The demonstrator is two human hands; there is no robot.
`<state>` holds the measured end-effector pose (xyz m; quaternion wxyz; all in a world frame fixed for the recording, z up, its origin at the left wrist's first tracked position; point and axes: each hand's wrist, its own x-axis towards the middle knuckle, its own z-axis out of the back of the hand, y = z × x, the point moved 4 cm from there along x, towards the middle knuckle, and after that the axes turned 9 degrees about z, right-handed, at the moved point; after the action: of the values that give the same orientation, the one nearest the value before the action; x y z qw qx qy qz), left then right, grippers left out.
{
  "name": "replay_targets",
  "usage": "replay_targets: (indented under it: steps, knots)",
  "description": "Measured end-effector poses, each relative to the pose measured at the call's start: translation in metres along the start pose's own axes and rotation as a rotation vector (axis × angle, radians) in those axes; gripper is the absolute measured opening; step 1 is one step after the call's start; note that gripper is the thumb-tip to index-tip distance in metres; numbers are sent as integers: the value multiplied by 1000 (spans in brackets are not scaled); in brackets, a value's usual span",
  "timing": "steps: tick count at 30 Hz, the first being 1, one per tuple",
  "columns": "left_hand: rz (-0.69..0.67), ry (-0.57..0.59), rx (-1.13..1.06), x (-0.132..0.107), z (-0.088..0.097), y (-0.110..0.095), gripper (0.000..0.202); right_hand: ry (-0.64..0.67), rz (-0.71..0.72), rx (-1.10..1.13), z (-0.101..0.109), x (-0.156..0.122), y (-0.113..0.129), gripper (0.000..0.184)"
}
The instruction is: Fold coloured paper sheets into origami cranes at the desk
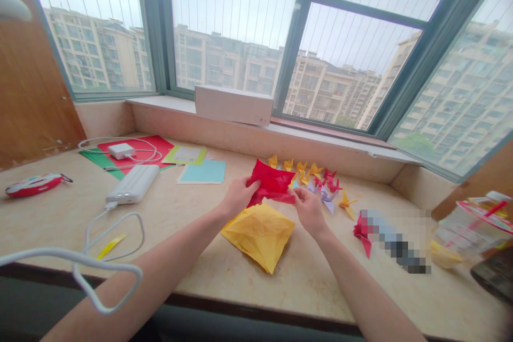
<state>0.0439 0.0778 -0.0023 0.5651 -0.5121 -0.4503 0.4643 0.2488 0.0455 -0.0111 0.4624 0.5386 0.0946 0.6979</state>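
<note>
Both hands hold a creased sheet of red paper [272, 184] above the marble ledge [180, 224]. My left hand [239, 196] pinches its left edge. My right hand [308, 208] pinches its lower right edge. A creased yellow paper sheet [260, 235] lies flat on the ledge just below the hands. Behind the red paper stands a cluster of several small folded paper cranes [316, 176] in yellow, red and purple.
A white power bank [133, 184] with a looping white cable [116, 224] lies at left, beyond it a charger [121, 150] on red and green sheets [138, 149]. A teal sheet [202, 172], a white box [234, 105] on the sill, a plastic cup [476, 227] at right.
</note>
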Motion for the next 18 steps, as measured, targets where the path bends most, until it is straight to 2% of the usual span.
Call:
replay_targets:
  steps: [2, 4, 6, 8, 10, 12, 18]
  knots:
    - [-53, -28, 60, -2, 1, -1, 24, -87, 15, -29, 7, -1, 3, 38]
    - [-101, -57, 115, -4, 1, -1, 24, -133, 122, -63, 10, -3, 13, 33]
    - [-135, -72, 154, -6, 0, -1, 24, -35, 287, -109, 3, -7, 27, 27]
    - [-154, -76, 180, -6, -2, 0, 24, 120, 381, -194, -10, -11, 35, 22]
    - [-162, -73, 193, -6, -3, 0, 25, 211, 400, -265, -20, -15, 39, 15]
    - [-164, -70, 199, -5, -3, 0, 27, 238, 405, -287, -25, -17, 42, 11]
    - [-166, -56, 192, -1, -2, 1, 28, 150, 428, -273, -16, -16, 46, 6]
